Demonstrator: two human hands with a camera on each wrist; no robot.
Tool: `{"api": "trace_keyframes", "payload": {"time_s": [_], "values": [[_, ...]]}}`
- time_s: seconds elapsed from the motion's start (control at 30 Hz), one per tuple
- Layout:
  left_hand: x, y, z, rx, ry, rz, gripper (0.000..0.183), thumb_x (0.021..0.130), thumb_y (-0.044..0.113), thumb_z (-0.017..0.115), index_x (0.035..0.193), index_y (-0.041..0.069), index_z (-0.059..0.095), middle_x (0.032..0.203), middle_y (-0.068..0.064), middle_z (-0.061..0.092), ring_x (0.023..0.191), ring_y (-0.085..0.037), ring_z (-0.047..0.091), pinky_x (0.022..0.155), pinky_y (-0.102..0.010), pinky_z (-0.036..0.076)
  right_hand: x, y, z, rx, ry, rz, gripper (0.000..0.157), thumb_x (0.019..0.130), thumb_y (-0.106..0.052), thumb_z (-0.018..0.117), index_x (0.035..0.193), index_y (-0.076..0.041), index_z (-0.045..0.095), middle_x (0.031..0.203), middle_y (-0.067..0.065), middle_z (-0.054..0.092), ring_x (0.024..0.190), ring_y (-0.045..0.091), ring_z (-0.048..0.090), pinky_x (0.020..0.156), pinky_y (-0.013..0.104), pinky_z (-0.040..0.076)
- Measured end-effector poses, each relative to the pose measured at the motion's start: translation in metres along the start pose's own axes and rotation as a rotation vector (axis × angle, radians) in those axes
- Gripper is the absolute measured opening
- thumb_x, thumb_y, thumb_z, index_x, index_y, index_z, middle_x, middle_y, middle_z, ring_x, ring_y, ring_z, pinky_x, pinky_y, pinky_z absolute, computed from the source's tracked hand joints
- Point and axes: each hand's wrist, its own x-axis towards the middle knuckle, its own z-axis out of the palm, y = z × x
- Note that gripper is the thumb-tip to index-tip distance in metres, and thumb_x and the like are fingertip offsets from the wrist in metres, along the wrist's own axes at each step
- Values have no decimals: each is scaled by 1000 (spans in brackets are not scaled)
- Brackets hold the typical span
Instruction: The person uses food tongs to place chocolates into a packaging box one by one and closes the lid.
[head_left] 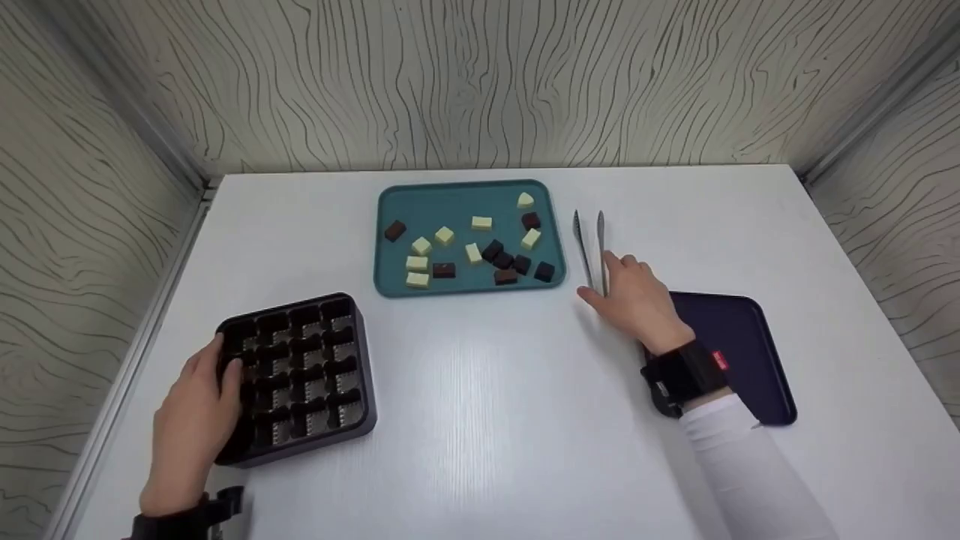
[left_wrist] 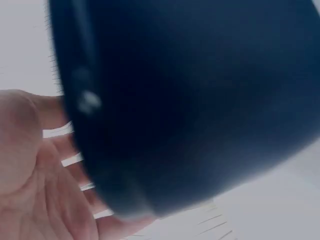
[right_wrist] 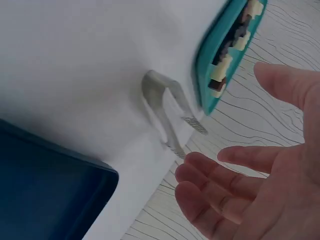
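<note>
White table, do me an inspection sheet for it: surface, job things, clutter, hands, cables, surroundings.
Surface: white table with a pale sheen near the middle.
Dark box: gridded inside; no piece seen in its visible compartments.
Metal tongs: tips spread apart, right of the teal tray.
Teal tray: bears scattered light pieces and dark pieces.
Clutter: dark blue tray or lid, partly hidden by the right forearm; its use is unclear.
Left hand: holds the dark box at its left side.
Right hand: by the metal tongs' near end, fingers relaxed; contact cannot be told.
Cables: nothing seen.
Surroundings: grain-patterned panels behind and at both sides.
</note>
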Motion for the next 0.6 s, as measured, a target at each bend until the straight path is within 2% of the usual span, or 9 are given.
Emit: {"api": "trace_keyframes", "payload": {"time_s": [0.13,0.3,0.47,0.6], "values": [[3,-7,4,-36,7,-19,56,113,19,36,162,-8,27,160,-40,35,144,-60,40,113,-75,41,11,6,7,-12,-18,-5,74,103,-40,61,149,15,44,133,40,59,124,55,60,100,65,54],[7,-11,7,-47,-31,-25,55,111,7,35,161,-11,25,159,-41,34,145,-59,38,119,-70,37,23,12,13,19,-22,6,60,103,-37,62,129,17,57,111,34,69,97,45,70,81,57,58],[6,-10,7,-58,-66,-8,56,108,0,36,161,-11,24,159,-41,34,144,-59,40,118,-69,40,32,13,15,50,-24,31,47,101,-36,64,110,10,63,90,23,69,73,30,63,61,39,51],[3,-2,10,-79,-87,25,56,108,0,38,162,-10,25,159,-41,35,141,-58,47,113,-68,46,38,16,17,68,-10,44,38,98,-30,68,102,8,63,82,17,66,69,26,59,57,31,45]]}}
